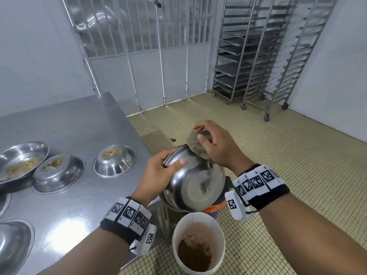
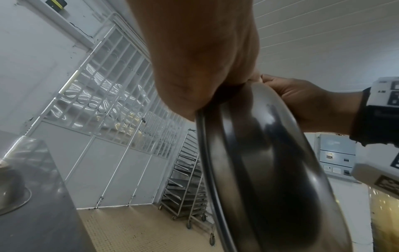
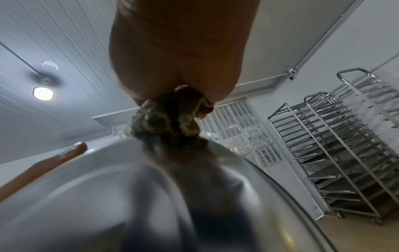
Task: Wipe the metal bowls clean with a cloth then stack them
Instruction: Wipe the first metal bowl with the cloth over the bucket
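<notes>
My left hand (image 1: 164, 167) grips a metal bowl (image 1: 195, 185) by its rim, holding it tilted on edge above a white bucket (image 1: 198, 243), its underside toward me. My right hand (image 1: 210, 143) holds a bunched grey-brown cloth (image 1: 195, 144) against the bowl's upper rim. The left wrist view shows the bowl (image 2: 270, 170) edge-on with my left hand (image 2: 198, 95) on its rim. In the right wrist view the cloth (image 3: 166, 122) sits bunched under my right hand (image 3: 179, 73), against the bowl (image 3: 129, 196). On the steel table (image 1: 83, 124) lie three dirty bowls (image 1: 114, 160) (image 1: 58, 173) (image 1: 21, 161) with crumbs.
The bucket holds brown residue. Something orange (image 1: 215, 208) sits behind the bucket, under the bowl. Another bowl (image 1: 14, 245) stands at the table's near left edge. Wheeled tray racks (image 1: 258, 56) line the far right wall. The floor (image 1: 278, 155) is tiled; a barred partition (image 1: 149, 46) stands behind.
</notes>
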`<action>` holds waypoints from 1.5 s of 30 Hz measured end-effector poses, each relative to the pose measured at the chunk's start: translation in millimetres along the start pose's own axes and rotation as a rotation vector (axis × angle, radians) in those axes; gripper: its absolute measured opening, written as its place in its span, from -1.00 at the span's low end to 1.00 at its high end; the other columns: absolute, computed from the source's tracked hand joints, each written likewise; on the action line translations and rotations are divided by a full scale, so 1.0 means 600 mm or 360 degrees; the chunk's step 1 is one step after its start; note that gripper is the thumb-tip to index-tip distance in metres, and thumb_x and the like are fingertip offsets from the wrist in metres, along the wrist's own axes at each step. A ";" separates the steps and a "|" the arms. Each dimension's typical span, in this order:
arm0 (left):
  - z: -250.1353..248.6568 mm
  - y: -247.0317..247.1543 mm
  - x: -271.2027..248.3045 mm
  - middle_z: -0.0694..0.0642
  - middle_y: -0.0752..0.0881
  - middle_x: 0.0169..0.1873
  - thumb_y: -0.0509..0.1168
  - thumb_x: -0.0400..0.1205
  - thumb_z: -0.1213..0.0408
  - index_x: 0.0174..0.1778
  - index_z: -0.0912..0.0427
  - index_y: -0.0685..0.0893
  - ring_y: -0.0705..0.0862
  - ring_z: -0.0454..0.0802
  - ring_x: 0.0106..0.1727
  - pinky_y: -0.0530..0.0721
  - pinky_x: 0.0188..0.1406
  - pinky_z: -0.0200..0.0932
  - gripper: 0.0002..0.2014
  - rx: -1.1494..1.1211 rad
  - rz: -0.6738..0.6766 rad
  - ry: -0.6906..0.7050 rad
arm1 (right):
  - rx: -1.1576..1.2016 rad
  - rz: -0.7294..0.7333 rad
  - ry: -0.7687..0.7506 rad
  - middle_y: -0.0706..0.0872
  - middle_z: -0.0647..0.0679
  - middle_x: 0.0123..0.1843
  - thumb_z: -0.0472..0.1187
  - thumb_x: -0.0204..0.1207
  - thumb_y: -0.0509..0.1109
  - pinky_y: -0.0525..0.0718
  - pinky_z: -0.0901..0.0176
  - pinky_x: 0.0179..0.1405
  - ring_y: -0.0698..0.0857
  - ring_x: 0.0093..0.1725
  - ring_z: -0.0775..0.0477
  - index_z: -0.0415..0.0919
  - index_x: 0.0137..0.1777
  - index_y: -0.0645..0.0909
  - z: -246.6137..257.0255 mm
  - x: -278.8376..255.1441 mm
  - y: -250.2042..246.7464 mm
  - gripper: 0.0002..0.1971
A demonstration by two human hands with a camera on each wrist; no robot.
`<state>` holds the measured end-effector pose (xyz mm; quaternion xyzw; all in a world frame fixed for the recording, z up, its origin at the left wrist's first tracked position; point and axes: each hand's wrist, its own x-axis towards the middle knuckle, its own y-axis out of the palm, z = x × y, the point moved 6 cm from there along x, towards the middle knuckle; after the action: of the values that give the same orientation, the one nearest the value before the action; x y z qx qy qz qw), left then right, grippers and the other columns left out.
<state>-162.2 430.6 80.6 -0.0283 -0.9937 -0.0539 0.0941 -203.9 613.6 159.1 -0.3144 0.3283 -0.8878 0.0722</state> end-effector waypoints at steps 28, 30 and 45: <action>-0.038 0.011 -0.003 -0.04 0.90 -0.12 0.44 0.67 0.30 0.03 0.04 0.86 0.86 -0.13 -0.15 0.76 -0.17 -0.28 -0.88 0.0231 0.0109 0.0107 | -0.0024 -0.0079 0.0431 0.74 0.15 0.09 0.09 0.78 0.19 0.57 0.30 0.00 0.66 0.02 0.29 0.05 0.29 0.59 -0.037 -0.050 0.008 -0.75; -0.040 0.010 -0.002 -0.05 0.90 -0.14 0.43 0.69 0.37 0.02 0.04 0.86 0.86 -0.14 -0.17 0.76 -0.18 -0.29 -0.85 0.0228 0.0116 0.0122 | -0.0084 0.0059 0.0427 0.63 0.13 0.38 0.10 0.76 0.21 0.52 0.13 0.30 0.56 0.34 0.16 0.09 0.50 0.49 -0.037 -0.051 0.017 -0.65; -0.039 -0.007 0.006 -0.04 0.86 -0.35 0.42 0.71 0.39 -0.09 0.12 0.87 0.79 -0.20 -0.35 0.72 -0.31 -0.34 -0.85 0.0313 -0.0017 0.0070 | 0.0161 0.0317 0.0447 0.74 0.08 -0.17 0.03 0.79 0.22 0.70 0.01 -0.05 0.72 -0.14 0.02 0.08 -0.09 0.65 -0.053 -0.072 0.032 -0.75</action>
<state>-161.8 424.0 103.8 -0.0124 -0.9920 0.0428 0.1180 -190.3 630.0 106.4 -0.1493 0.3194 -0.9268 0.1290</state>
